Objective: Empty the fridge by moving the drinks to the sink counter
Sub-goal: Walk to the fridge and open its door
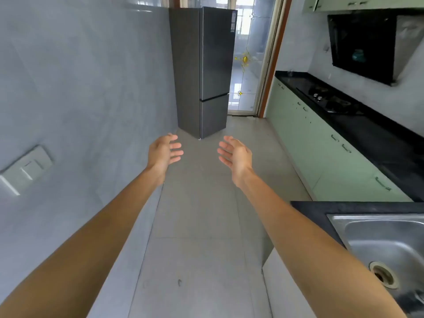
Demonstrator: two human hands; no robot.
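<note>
A tall dark grey fridge [206, 72] stands at the far end of the narrow kitchen, against the left wall, with both of its doors closed. No drinks are in sight. Both my arms reach forward over the floor. My left hand [163, 152] and my right hand [235, 154] face each other with relaxed, spread fingers and hold nothing. They are well short of the fridge. The steel sink [358, 228] sits in the black sink counter [309, 208] at the lower right, beside my right forearm.
A long black counter [367, 131] with a gas hob [328, 99] runs along the right wall over pale green cabinets [316, 143]. A range hood [362, 42] hangs above. A glass door [247, 65] is right of the fridge. The grey tiled floor [202, 214] leads to the fridge.
</note>
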